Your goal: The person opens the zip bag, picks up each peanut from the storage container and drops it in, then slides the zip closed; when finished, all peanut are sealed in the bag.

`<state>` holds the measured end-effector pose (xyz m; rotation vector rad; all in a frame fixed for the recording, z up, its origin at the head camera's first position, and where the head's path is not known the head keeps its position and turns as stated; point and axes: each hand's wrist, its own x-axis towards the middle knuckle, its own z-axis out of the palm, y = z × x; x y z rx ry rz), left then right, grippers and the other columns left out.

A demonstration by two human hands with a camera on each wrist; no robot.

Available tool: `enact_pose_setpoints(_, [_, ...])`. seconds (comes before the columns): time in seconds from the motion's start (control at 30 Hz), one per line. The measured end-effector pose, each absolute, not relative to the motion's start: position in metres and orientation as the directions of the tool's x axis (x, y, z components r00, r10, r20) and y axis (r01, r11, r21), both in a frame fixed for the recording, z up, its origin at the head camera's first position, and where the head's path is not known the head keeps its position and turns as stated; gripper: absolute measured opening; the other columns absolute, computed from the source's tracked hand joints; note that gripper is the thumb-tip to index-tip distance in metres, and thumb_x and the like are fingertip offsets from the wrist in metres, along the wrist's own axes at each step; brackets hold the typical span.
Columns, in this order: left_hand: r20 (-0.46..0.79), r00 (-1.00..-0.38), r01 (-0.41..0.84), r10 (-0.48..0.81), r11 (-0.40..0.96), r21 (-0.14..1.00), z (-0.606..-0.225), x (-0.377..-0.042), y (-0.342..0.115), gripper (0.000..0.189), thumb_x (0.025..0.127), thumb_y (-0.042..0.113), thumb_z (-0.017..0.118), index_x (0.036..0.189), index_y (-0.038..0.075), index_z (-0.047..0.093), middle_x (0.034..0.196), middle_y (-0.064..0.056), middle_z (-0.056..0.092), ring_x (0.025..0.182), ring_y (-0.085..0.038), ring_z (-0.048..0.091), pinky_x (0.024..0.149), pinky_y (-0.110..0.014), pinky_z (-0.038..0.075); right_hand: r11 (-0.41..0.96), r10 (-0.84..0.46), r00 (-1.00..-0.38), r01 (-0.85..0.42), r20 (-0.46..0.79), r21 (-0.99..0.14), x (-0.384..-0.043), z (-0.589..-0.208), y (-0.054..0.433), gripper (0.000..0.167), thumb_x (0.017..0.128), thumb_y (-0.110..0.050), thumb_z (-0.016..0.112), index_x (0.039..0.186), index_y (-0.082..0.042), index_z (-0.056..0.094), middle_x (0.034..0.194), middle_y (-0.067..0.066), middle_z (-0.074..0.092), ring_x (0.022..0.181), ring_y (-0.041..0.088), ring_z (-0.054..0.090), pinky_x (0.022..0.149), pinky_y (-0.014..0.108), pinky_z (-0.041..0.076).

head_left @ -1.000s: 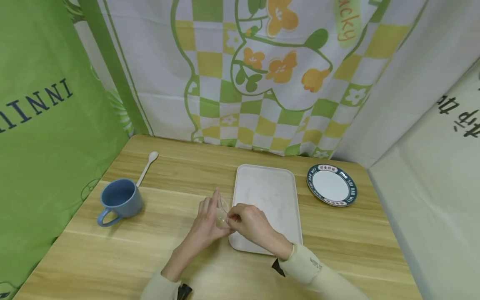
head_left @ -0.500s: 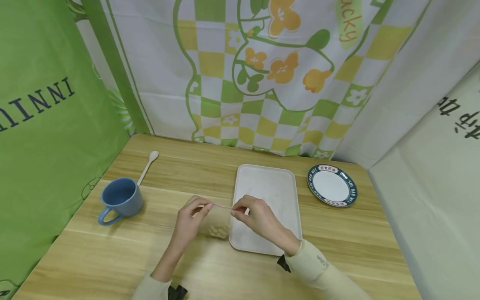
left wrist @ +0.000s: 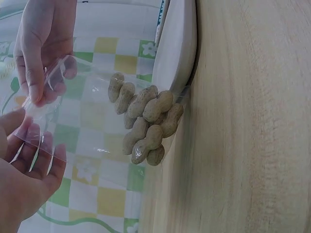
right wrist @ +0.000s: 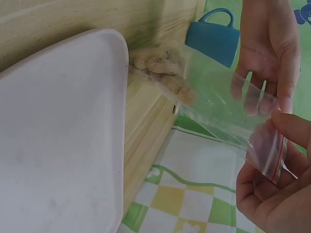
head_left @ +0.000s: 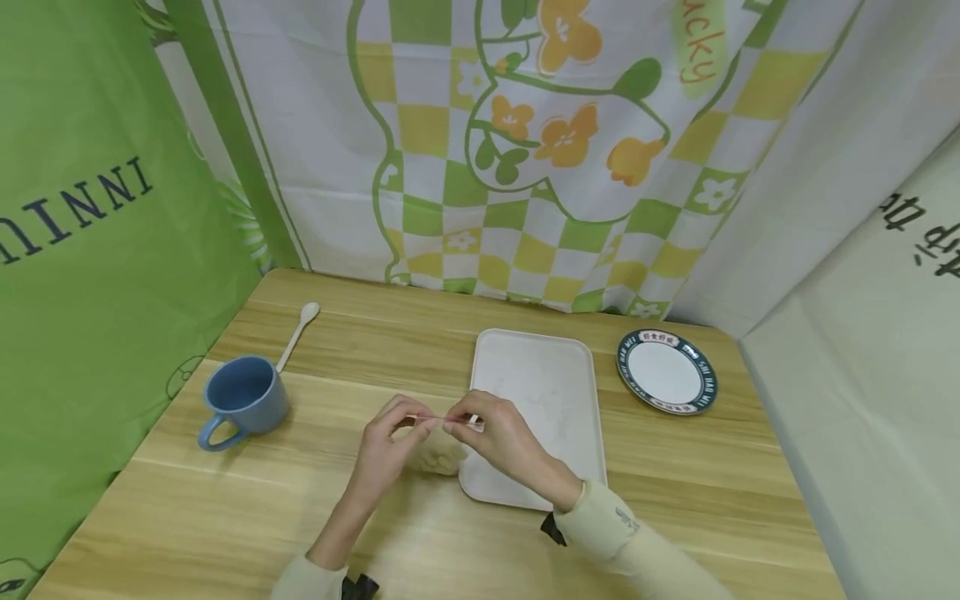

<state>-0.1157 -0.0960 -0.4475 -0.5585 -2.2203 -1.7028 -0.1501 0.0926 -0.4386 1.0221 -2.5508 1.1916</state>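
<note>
A clear zip-top bag [right wrist: 214, 104] with a red strip along its mouth hangs below both hands. Several unshelled peanuts [left wrist: 150, 119] lie bunched in its bottom, just left of the pale tray [head_left: 536, 375]. My left hand [head_left: 384, 446] pinches the left part of the bag's top edge between thumb and fingers. Close beside it, my right hand [head_left: 501, 429] pinches the same edge, thumb on the near side. The fingertips of the two hands are a short gap apart. Whether the bag's seal is open cannot be told.
A blue mug [head_left: 251, 404] stands at the left, a white spoon [head_left: 295, 337] lying behind it. To the right of the tray lies a plate [head_left: 667, 372] with a dark patterned rim. Cloth hangs around the wooden table [head_left: 187, 508].
My left hand went from upright fingers against the bag to pinching its top edge. The edge was stretched between the hands half a second ago; now my right hand is nearer the left.
</note>
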Motion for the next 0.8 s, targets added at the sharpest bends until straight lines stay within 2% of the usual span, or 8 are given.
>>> enact_pose_setpoints(0.13, [0.434,-0.889,0.457,0.146,0.216,0.863,-0.4486,-0.1166,-0.0952,0.010,0.085,-0.005,0.067,0.093,0.001,0.066,0.092,-0.007,0.060,0.089,-0.015,0.057,0.084,-0.026,0.050,0.447,-0.516,-0.756,-0.638,0.402,-0.627,-0.1509,-0.4394,0.0936,0.007,0.087,-0.017,0.072,0.089,-0.011,0.072,0.085,-0.004,0.066,0.078,0.006,0.060,0.069,0.033,0.054])
enact_pose_setpoints(0.43, [0.486,-0.860,0.510,0.155,0.218,0.832,-0.4498,-0.1179,-0.0923,0.010,0.083,-0.009,0.067,0.090,-0.002,0.065,0.088,-0.011,0.059,0.084,-0.021,0.058,0.081,-0.023,0.050,0.450,-0.507,-0.771,-0.618,0.385,-0.645,-0.1501,-0.4420,0.0967,0.007,0.088,-0.017,0.071,0.089,-0.010,0.071,0.085,-0.004,0.065,0.078,0.006,0.059,0.068,0.035,0.054])
enact_pose_setpoints(0.63, [0.431,-0.886,0.462,0.171,0.254,0.850,-0.4480,-0.1156,-0.0908,0.008,0.086,-0.004,0.067,0.091,0.001,0.065,0.091,-0.008,0.059,0.088,-0.016,0.058,0.082,-0.028,0.050,0.452,-0.516,-0.759,-0.635,0.396,-0.627,-0.1488,-0.4397,0.0980,0.008,0.087,-0.017,0.071,0.087,-0.009,0.071,0.083,-0.005,0.066,0.077,0.006,0.059,0.068,0.028,0.052])
enact_pose_setpoints(0.8, [0.412,-0.890,0.450,0.197,0.232,0.862,-0.4487,-0.1161,-0.0911,0.006,0.087,-0.002,0.066,0.091,0.002,0.066,0.090,-0.007,0.061,0.087,-0.017,0.058,0.079,-0.028,0.049,0.450,-0.512,-0.767,-0.623,0.388,-0.640,-0.1474,-0.4397,0.0983,0.006,0.086,-0.016,0.072,0.087,-0.010,0.072,0.082,-0.005,0.066,0.077,0.005,0.060,0.068,0.033,0.054])
